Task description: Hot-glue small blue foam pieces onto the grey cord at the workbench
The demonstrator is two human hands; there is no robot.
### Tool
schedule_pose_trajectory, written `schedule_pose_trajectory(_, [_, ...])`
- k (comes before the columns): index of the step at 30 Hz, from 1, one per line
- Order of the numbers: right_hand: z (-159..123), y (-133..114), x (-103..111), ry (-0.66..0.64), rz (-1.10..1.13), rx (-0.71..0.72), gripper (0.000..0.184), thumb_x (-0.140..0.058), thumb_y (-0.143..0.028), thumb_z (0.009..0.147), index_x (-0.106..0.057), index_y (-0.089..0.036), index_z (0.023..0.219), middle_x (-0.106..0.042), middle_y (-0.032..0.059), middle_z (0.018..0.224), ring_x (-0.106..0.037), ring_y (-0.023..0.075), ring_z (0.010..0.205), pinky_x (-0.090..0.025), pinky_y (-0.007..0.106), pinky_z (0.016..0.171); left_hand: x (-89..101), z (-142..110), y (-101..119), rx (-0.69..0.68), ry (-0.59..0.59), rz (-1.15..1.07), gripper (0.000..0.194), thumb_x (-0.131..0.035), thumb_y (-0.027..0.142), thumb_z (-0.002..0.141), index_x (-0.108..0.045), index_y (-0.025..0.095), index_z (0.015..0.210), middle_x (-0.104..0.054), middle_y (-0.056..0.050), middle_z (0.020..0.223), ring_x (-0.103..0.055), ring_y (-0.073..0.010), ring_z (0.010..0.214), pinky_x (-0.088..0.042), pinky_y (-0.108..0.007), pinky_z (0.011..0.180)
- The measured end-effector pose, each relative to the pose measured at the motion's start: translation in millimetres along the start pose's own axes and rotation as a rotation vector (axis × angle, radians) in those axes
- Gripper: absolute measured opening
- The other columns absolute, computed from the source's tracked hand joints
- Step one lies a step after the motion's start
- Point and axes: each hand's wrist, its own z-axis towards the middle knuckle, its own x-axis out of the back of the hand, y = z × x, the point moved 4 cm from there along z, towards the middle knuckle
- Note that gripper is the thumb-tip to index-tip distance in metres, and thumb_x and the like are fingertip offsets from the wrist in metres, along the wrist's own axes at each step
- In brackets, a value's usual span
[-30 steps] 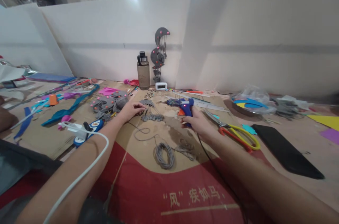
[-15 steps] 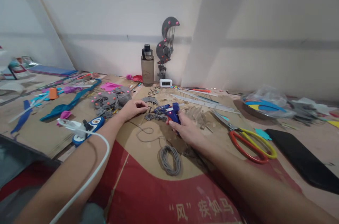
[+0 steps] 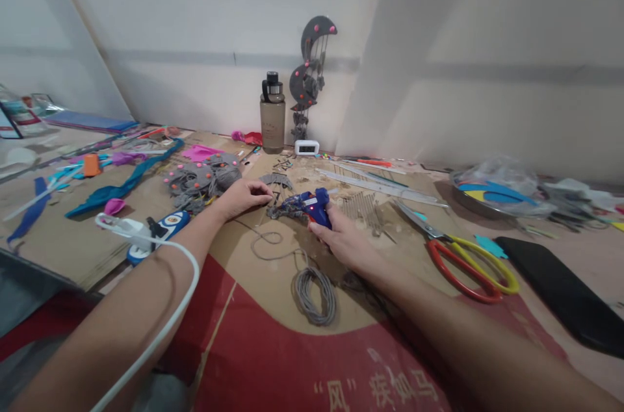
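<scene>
My right hand (image 3: 344,236) is wrapped round a blue hot glue gun (image 3: 319,207) with a small red light and an orange-red trigger. The gun's nozzle points left, over a small cluster of grey pieces (image 3: 291,209) on the cardboard. Facing it from the left, my left hand (image 3: 246,197) has thumb and forefinger pinched together by that cluster; whatever lies between the fingertips is too small to make out. Grey cord (image 3: 316,296) lies coiled nearer to me, its loose end trailing up toward my left hand. A curved grey piece (image 3: 275,181) rests just beyond the fingertips.
Scissors (image 3: 455,253) and a black phone (image 3: 560,288) lie at right, below a metal dish (image 3: 497,194). A bottle (image 3: 273,116), a small clock (image 3: 307,148) and a grey crescent ornament (image 3: 305,84) stand behind. A white cable (image 3: 195,269) crosses my left forearm, near a power strip (image 3: 163,233).
The camera view has shifted slightly, so the background sits a little higher. Both hands and the glue gun stay almost in place, the gun's nozzle still over the grey cluster.
</scene>
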Motion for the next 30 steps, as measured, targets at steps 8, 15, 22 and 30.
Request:
schedule_pose_trajectory(8, [-1.7, -4.0, 0.4, -0.006, -0.015, -0.012, 0.043, -0.051, -0.024, 0.081, -0.048, -0.016, 0.123, -0.062, 0.0078, 0.098, -0.057, 0.0223, 0.092, -0.046, 0.035, 0.081, -1.1, 0.3, -1.5, -0.016, -0.003, -0.008, 0.024, -0.065, 0.036, 0.072, -0.069, 0.014, 0.081, -0.07, -0.003, 0.079, -0.06, -0.0135, 0.071, -0.046, -0.024, 0.071])
schedule_pose_trajectory(15, [-1.6, -4.5, -0.4, -0.015, -0.047, -0.029, 0.048, -0.05, -0.025, 0.081, -0.044, -0.015, 0.128, -0.061, 0.01, 0.105, -0.056, 0.023, 0.096, -0.045, 0.037, 0.084, 0.1, 0.8, -1.6, -0.031, 0.015, 0.014, 0.027, -0.066, 0.039, 0.072, -0.071, 0.015, 0.083, -0.072, -0.004, 0.084, -0.063, -0.0163, 0.078, -0.048, -0.027, 0.077])
schedule_pose_trajectory(22, [-2.0, -3.6, -1.4, -0.004, -0.034, 0.004, 0.045, -0.05, -0.025, 0.081, -0.047, -0.018, 0.126, -0.062, 0.0066, 0.091, -0.058, 0.0226, 0.09, -0.046, 0.035, 0.078, 0.5, 0.3, 1.4, -0.043, 0.004, 0.047, 0.027, -0.065, 0.04, 0.072, -0.072, 0.015, 0.081, -0.071, -0.005, 0.085, -0.063, -0.0168, 0.078, -0.047, -0.027, 0.077])
schedule_pose_trajectory(30, [-1.1, -5.1, -1.8, -0.013, -0.063, -0.008, 0.049, -0.05, -0.025, 0.081, -0.045, -0.015, 0.129, -0.062, 0.0074, 0.094, -0.057, 0.0216, 0.087, -0.046, 0.035, 0.077, 0.7, 0.4, 3.9, -0.062, -0.014, 0.062, 0.025, -0.065, 0.038, 0.073, -0.072, 0.015, 0.081, -0.071, -0.004, 0.083, -0.063, -0.0166, 0.078, -0.047, -0.027, 0.077])
